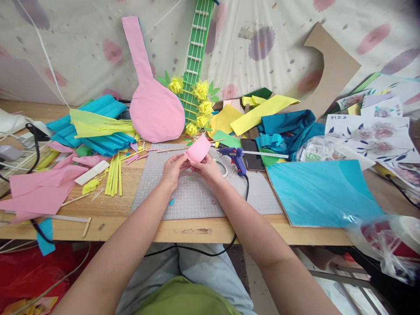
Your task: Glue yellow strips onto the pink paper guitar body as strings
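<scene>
A small curved piece of pink paper (198, 149) is held up above the grey cutting mat (190, 205). My left hand (174, 169) pinches its lower left edge. From the lower right, my right hand (206, 169) grips the same piece, its fingers closed on the bottom edge. Just right of my hands lie a roll of tape (222, 168) and a purple glue gun (236, 158) with a white glue stick in its back. Behind them leans a pink banjo-shaped cutout (157, 107) beside a green strung neck (195, 57) trimmed with yellow paper flowers (201, 90).
Blue crepe paper (98, 109), pink paper (42, 186) and yellow strips (114, 177) crowd the left side. A phone (252, 154) lies behind the glue gun. At right rest a blue-covered board (324, 192) and floral drawings (370, 135). The glue gun's black cord (197, 252) droops over the front edge.
</scene>
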Demonstrator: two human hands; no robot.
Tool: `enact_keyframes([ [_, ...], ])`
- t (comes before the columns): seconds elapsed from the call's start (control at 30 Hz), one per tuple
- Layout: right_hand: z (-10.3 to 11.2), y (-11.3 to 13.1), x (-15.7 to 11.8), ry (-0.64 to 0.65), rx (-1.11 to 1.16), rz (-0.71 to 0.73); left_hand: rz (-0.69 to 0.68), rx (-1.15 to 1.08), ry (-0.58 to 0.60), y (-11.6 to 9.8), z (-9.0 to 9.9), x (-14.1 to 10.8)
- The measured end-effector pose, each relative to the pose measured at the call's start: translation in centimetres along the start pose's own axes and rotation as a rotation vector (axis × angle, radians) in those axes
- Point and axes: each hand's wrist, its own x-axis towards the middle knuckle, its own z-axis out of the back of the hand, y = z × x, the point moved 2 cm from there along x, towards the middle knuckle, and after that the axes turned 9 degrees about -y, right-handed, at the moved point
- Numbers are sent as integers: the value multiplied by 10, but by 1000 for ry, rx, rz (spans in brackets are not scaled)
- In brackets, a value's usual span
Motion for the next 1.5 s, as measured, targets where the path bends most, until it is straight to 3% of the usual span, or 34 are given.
enact_keyframes([
  [0.4,-1,2,-4,41,-28,21,-90,-13,-88,-2,-1,3],
  [0.57,-1,2,-1,-4,-55,72,-46,0,-40,-6,1,3],
  [0.7,1,0,2,-72,-119,144,-60,29,-97,-6,4,5],
  [0.93,1,-1,3,-90,-223,264,-316,384,-105,3,7,10],
  [1.2,2,-1,3,-101,-400,342,-445,618,-52,6,12,13],
  [1.37,2,-2,2,-142,-503,386,-463,603,-92,5,10,9],
  [1.5,-1,1,-2,-148,-550,442,-440,412,-115,1,7,6],
])
